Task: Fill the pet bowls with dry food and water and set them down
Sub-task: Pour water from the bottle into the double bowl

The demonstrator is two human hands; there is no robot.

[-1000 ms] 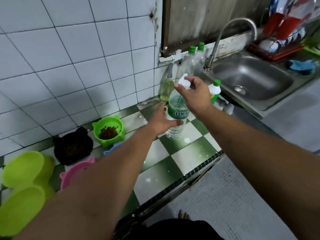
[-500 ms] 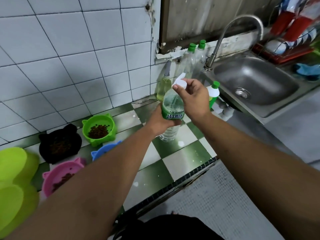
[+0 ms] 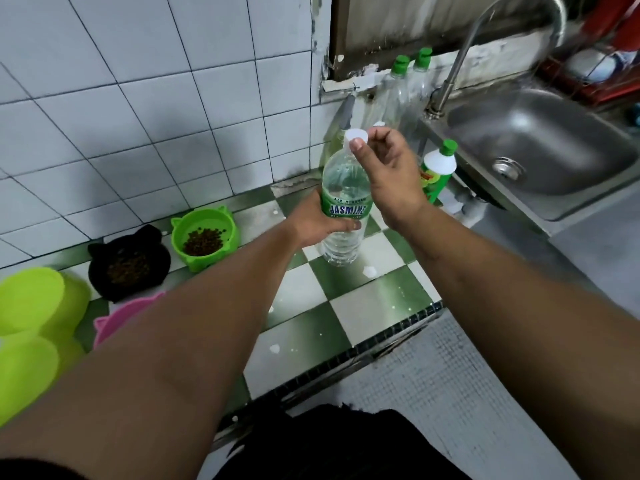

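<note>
On the table, left hand [image 3: 313, 226] clamps the water bottle [image 3: 343, 202] steady; right hand [image 3: 388, 168] pinches the white cap [image 3: 356, 136] — twist gently, don't squeeze.

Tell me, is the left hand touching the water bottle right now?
Touching. The head view shows the left hand wrapped around the water bottle at its green label, fingers curled over the front.

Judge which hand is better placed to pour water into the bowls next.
Left. The left hand already grips the water bottle on the bowls' side, while the right hand pinches the white cap.
</note>
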